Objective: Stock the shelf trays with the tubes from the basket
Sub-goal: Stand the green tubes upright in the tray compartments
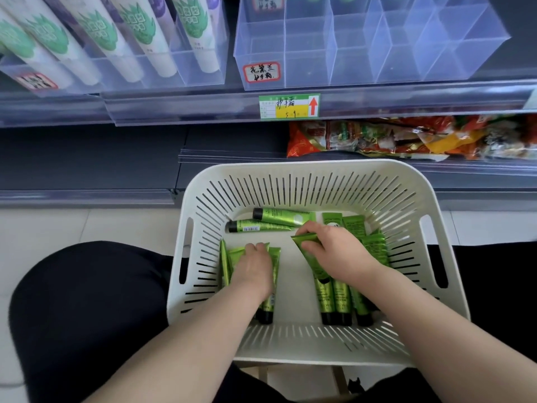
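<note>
A white slotted basket (319, 175) sits in front of me and holds several green tubes with black caps. My left hand (252, 266) lies on a bunch of tubes (271, 303) at the basket's left side, fingers curled over their flat ends. My right hand (334, 251) grips one green tube (311, 257) near its flat end, above more tubes (337, 298) lying caps toward me. Two tubes (261, 225) lie crosswise at the far side. Above, on the shelf, stands a clear divided tray (290, 53) with open compartments.
A second clear tray (200, 65) at upper left holds white tubes with green prints. A price tag (289, 106) hangs on the shelf rail. Snack bags (406, 135) fill the lower shelf at right. My knees flank the basket.
</note>
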The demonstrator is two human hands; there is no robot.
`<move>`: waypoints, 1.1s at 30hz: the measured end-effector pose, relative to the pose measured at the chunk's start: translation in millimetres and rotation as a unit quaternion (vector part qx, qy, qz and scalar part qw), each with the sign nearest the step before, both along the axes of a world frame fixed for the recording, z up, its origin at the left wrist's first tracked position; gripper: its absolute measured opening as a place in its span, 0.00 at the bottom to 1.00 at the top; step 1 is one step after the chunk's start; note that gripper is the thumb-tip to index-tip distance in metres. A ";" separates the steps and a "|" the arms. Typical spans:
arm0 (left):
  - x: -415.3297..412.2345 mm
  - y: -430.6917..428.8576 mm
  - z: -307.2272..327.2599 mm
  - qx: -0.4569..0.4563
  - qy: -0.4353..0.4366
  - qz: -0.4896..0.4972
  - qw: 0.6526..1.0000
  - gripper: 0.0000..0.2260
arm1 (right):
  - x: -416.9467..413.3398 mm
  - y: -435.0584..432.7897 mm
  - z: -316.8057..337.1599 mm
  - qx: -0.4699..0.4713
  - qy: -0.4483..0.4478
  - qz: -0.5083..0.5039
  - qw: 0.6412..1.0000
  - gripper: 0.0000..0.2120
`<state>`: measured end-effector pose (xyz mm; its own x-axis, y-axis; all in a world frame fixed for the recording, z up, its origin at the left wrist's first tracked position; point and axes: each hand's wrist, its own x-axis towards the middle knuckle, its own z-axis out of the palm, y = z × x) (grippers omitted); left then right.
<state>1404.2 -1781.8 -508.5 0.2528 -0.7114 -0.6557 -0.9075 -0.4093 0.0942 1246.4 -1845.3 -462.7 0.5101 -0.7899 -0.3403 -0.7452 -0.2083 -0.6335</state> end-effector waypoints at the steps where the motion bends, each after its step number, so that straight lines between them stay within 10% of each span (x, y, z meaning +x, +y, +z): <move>1: -0.5 -0.5 -0.9 -0.007 0.009 0.013 1.000 0.30 | 0.4 -0.1 0.8 -0.002 -0.003 0.002 1.000 0.08; 9: 20.3 -8.6 12.1 -0.111 0.165 0.130 0.972 0.07 | 0.9 -0.3 16.3 -0.039 -0.033 -0.033 0.998 0.10; 33: -69.1 -173.1 265.8 -0.548 0.333 0.041 0.766 0.10 | -80.1 -98.5 233.8 -0.371 -0.139 -0.223 0.891 0.08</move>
